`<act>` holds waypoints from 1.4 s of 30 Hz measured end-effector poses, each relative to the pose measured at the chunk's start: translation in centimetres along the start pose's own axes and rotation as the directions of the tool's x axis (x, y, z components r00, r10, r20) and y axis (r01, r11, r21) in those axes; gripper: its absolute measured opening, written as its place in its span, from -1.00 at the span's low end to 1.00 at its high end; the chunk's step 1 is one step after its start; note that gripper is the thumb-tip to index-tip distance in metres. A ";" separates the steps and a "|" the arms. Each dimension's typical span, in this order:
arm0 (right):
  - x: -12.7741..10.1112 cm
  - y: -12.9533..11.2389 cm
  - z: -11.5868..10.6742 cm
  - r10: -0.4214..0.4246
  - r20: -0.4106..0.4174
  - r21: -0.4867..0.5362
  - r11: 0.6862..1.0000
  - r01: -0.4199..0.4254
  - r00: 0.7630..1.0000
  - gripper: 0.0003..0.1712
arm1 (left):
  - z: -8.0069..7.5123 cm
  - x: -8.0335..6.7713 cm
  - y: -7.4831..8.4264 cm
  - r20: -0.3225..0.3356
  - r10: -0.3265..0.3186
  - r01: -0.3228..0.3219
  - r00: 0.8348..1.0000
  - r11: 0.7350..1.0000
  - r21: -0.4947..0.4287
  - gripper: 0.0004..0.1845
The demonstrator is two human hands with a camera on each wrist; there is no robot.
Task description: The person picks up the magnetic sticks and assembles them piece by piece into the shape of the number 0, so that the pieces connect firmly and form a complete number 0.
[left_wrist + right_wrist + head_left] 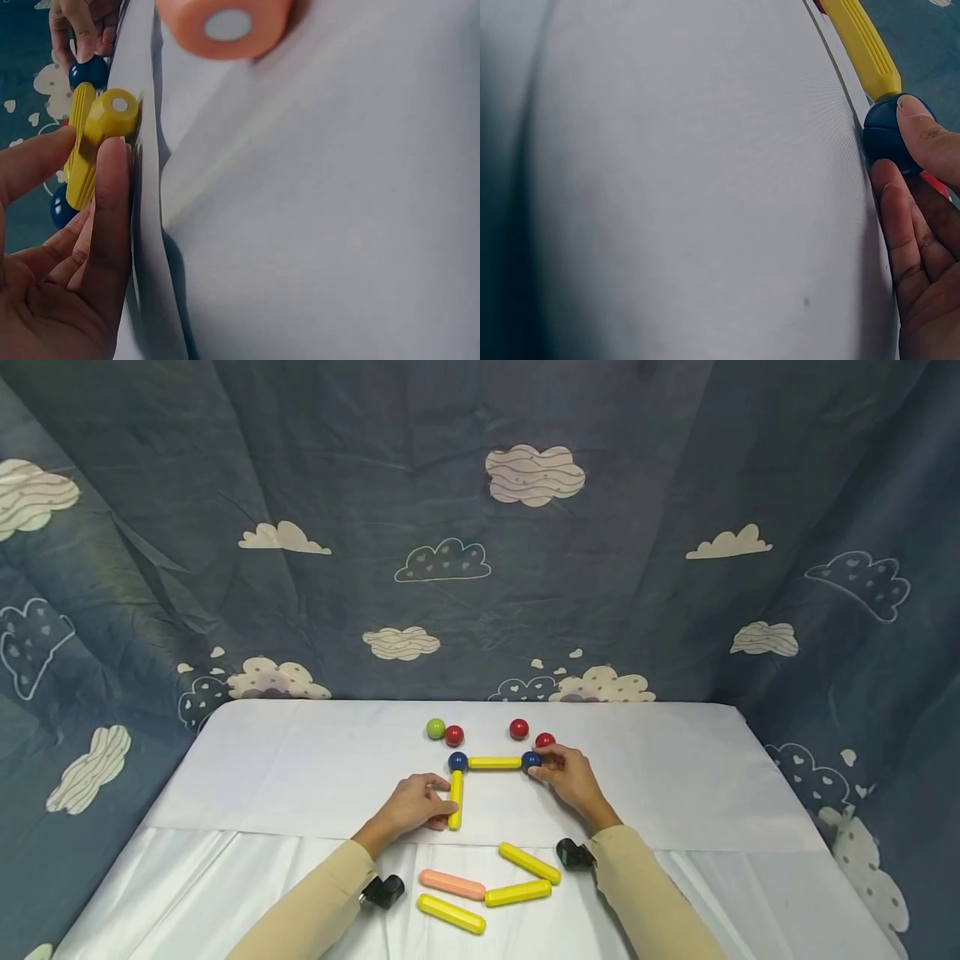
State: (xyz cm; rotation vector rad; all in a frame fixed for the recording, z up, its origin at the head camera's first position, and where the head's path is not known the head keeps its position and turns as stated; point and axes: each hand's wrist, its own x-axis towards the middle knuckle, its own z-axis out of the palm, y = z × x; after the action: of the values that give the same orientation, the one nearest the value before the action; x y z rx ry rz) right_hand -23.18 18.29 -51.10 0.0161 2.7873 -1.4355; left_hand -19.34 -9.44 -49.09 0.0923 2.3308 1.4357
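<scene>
In the head view, two yellow magnetic rods form a corner at a blue ball (457, 762). One yellow rod (457, 797) points toward the person; the other yellow rod (494, 763) runs sideways to a second blue ball (529, 762). My left hand (411, 803) pinches the near rod between thumb and fingers, and the left wrist view shows the silvery disc on that rod's end (118, 105). With thumb and fingertips, my right hand (576, 781) grips the second blue ball, which touches the sideways rod's end in the right wrist view.
Behind the corner lie a green ball (436, 728) and red balls (454, 736), (519, 728), (545, 740). Nearer the person are an orange rod (452, 884) and loose yellow rods (529, 863), (518, 893), (452, 914). White cloth (300, 768) covers the table; a cloud-print curtain (442, 610) hangs behind.
</scene>
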 end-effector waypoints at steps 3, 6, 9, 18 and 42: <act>0.1 -0.1 -0.1 0.004 -0.003 -0.006 1.000 -0.004 1.000 -0.58 | -0.4 0.2 0.1 -0.013 0.007 -0.006 1.000 1.000 0.008 -0.55; 0.1 -0.1 -0.2 0.022 -0.001 -0.005 1.000 -0.022 1.000 -0.58 | -1.0 0.6 0.2 -0.047 0.003 -0.001 0.999 0.999 0.042 -0.57; 0.0 -0.2 -0.1 0.028 0.001 0.000 1.000 -0.028 1.000 -0.58 | -1.9 1.3 0.5 -0.099 -0.019 0.023 0.995 0.999 0.038 -0.57; 0.0 -0.2 -0.1 0.026 0.006 0.029 0.999 -0.026 1.000 -0.57 | -4.3 4.8 0.5 -0.266 -0.026 0.035 0.964 0.999 0.029 -0.53; -0.1 -0.1 0.2 0.026 -0.006 0.024 0.999 -0.025 1.000 -0.57 | -5.2 8.8 1.9 -0.281 0.027 0.049 0.959 0.964 0.260 -0.58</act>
State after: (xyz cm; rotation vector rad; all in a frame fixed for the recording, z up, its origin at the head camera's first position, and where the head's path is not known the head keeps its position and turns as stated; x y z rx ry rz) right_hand -23.11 18.10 -51.13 0.0559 2.7639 -1.4656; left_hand -29.62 -10.59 -48.04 -0.0559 2.7430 1.1882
